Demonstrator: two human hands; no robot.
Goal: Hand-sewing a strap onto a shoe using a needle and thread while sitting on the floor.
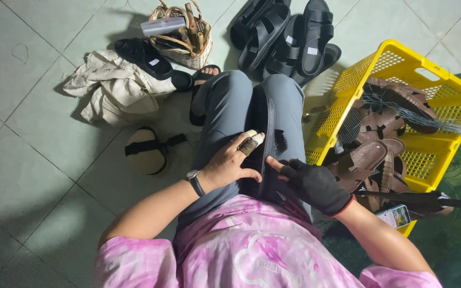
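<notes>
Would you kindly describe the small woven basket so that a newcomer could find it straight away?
Start at the yellow plastic crate of brown sandals on the tiled floor, then look across the pile of black sandals to the top of the view. There stands the woven basket, beside a crumpled beige cloth. It alone is pale wicker with looped handles, and a flat grey case lies across its rim.
</notes>
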